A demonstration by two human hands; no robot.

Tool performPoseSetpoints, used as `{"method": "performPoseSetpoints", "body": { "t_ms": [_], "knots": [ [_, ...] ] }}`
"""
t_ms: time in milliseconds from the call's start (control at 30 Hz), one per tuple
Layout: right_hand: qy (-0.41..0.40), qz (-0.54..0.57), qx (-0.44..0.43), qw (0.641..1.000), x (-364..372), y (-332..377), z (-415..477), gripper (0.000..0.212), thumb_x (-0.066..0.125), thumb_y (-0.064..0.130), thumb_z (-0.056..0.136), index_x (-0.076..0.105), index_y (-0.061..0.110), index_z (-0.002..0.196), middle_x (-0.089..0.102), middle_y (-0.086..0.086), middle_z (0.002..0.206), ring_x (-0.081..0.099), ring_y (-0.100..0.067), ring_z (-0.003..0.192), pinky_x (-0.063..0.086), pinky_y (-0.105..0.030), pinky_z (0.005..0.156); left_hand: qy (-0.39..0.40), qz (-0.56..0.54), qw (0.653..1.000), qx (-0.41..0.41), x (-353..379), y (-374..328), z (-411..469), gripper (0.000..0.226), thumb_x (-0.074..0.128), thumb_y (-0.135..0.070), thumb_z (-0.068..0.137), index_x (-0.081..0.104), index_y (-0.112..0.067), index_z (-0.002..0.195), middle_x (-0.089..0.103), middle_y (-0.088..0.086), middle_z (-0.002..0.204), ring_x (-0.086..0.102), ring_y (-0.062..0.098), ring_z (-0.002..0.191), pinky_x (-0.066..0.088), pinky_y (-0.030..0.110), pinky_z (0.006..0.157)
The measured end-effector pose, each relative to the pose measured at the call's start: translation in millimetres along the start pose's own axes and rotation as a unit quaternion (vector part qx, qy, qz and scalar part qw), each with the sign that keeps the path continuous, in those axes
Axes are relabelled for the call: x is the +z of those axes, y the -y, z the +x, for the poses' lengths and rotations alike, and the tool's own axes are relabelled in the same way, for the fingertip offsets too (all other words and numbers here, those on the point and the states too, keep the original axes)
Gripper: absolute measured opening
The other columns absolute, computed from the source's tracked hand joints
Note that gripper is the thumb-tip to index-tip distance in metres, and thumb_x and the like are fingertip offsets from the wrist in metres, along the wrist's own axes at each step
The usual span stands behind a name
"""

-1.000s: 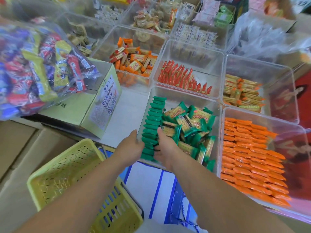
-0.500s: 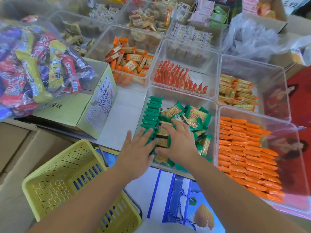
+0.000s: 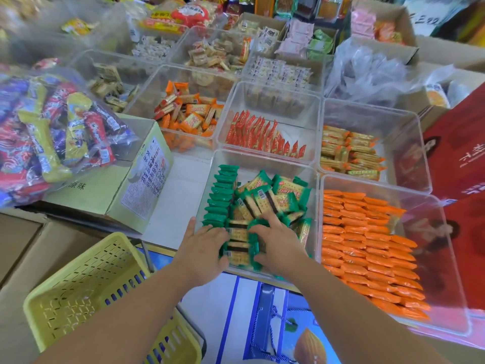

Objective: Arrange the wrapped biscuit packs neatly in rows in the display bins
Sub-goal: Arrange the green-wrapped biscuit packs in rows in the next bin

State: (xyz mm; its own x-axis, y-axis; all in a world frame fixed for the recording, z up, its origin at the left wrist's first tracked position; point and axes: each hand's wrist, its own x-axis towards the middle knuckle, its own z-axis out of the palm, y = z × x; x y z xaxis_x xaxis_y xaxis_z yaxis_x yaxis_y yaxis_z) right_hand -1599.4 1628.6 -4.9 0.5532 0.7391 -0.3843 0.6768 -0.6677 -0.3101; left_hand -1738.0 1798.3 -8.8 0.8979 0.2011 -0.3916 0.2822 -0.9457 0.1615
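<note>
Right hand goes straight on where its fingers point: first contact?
The right hand would first meet the jumbled green-wrapped biscuit packs ahead in the clear plastic bin; depth is unclear, it may already touch them.

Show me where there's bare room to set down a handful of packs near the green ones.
Bare white tabletop between the pale yellow cardboard box and the clear bin of green biscuit packs. The yellow perforated basket holds nothing visible. Crowded: that bin's near end, under the left hand and right hand, and the clear bin of orange packs.
</note>
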Motion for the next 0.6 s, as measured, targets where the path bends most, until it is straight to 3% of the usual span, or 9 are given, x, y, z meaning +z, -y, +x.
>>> {"method": "performPoseSetpoints", "body": {
  "t_ms": [100,167,267,333,467,600],
  "knots": [
    [-0.003,0.051,-0.014,0.999,-1.8,-10.7,-9.7,0.057,0.071,0.043,0.087,0.052,0.035,0.14,0.024,0.008,0.16,0.051,-0.023,0.13,0.044,-0.038,0.107,-0.05,0.02,0.998,0.02,-12.3,-9.1,12.8,0.065,0.06,-0.057,0.081,0.041,-0.028,0.136,0.05,-0.006,0.134,0.045,0.021,0.125,0.027,0.046,0.113],
    [-0.012,0.094,-0.022,0.995,-3.0,-16.5,-18.5,0.051,0.064,0.047,0.093,0.055,0.032,0.141,0.029,0.008,0.161,0.044,-0.02,0.137,0.037,-0.036,0.113,-0.05,0.023,0.997,0.059,-17.8,-18.3,24.7,0.081,0.069,-0.054,0.076,0.039,-0.023,0.144,0.05,-0.002,0.138,0.048,0.023,0.124,0.039,0.04,0.105],
    [-0.02,0.153,-0.044,0.987,-6.2,-23.9,-35.6,0.053,0.057,0.055,0.095,0.055,0.03,0.143,0.036,0.008,0.158,0.036,-0.014,0.142,0.028,-0.027,0.114,-0.009,0.018,0.998,0.067,-18.4,-29.6,38.4,0.097,0.075,-0.052,0.072,0.032,-0.017,0.152,0.047,0.003,0.146,0.049,0.025,0.129,0.041,0.039,0.106],
    [-0.024,0.166,-0.059,0.984,-9.3,-29.0,-47.4,0.059,0.057,0.061,0.093,0.056,0.03,0.142,0.041,0.009,0.154,0.036,-0.01,0.14,0.024,-0.019,0.109,0.01,0.033,0.998,0.044,-14.6,-32.8,43.9,0.101,0.077,-0.051,0.069,0.03,-0.018,0.152,0.048,0.002,0.141,0.05,0.025,0.126,0.042,0.037,0.105],
    [-0.017,0.149,-0.077,0.986,-12.8,-39.8,-67.1,0.063,0.064,0.06,0.089,0.052,0.032,0.145,0.048,0.012,0.149,0.042,-0.008,0.136,0.031,-0.021,0.108,-0.004,0.081,0.996,0.028,-10.7,-36.9,50.1,0.079,0.076,-0.057,0.061,0.05,-0.024,0.128,0.048,-0.001,0.117,0.053,0.022,0.105,0.046,0.034,0.088],
    [-0.009,0.142,-0.068,0.988,-8.9,-49.1,-80.1,0.057,0.066,0.047,0.093,0.048,0.035,0.146,0.054,0.012,0.142,0.048,-0.009,0.129,0.039,-0.024,0.105,-0.011,0.079,0.994,0.07,-11.6,-39.8,50.6,0.062,0.076,-0.06,0.061,0.055,-0.024,0.107,0.052,-0.003,0.107,0.054,0.02,0.096,0.043,0.032,0.08]
  ]
}}
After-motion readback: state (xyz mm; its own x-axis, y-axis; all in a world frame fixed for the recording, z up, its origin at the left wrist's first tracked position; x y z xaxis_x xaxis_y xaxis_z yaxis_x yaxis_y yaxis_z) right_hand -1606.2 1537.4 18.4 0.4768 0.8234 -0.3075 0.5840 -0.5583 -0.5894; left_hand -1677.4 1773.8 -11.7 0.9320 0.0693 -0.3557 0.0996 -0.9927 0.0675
